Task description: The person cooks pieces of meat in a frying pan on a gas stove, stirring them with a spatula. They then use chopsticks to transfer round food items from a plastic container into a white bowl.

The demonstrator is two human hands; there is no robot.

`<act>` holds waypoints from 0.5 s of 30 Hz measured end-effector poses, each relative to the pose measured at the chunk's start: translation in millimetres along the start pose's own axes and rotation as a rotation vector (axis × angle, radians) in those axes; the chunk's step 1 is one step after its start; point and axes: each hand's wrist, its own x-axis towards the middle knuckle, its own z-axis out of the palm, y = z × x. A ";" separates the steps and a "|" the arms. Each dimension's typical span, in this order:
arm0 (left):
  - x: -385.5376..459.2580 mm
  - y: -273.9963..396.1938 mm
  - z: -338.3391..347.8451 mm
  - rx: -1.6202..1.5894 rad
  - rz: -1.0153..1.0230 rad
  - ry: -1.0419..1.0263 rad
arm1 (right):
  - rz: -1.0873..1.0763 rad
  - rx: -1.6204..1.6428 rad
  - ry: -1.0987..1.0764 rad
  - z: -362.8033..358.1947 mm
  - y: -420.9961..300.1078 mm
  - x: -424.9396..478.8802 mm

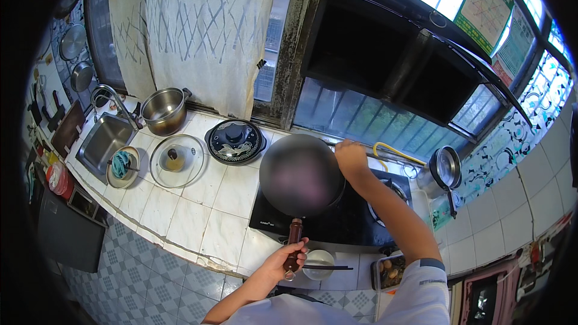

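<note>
My left hand [285,259] is wrapped around the dark wooden handle [294,239] of a pan, which points toward me. The pan [338,194] rests over the left side of a black glass gas stove [271,221]. A blur covers most of the pan, with only a pinkish patch showing inside. At the pan's far right rim is my right hand [351,158], fingers curled; what they grip is hidden. Just below the stove, near my left hand, a pale bowl [319,259] has dark chopsticks [334,267] across it.
Left along the tiled counter are a lidded dark casserole [235,142], a glass lid [156,169], a steel pot [165,110] and a sink [106,137]. Pans [445,167] stand right of the stove. A range hood [397,49] overhangs it. A food container [392,271] sits by my right elbow.
</note>
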 end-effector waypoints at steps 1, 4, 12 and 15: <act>0.9 -0.2 1.7 0.000 0.005 0.032 | -0.017 -0.030 0.019 3.8 -4.8 -0.5; 2.8 3.1 -1.2 0.001 0.023 0.027 | -0.079 -0.087 0.128 20.9 -15.8 -0.4; 18.0 8.8 -23.7 -0.057 -0.041 -0.275 | -0.103 -0.102 -0.106 27.1 -29.2 -0.4; 17.6 11.8 -26.7 -0.140 -0.064 -0.367 | -0.051 0.001 -0.346 9.2 -26.0 0.3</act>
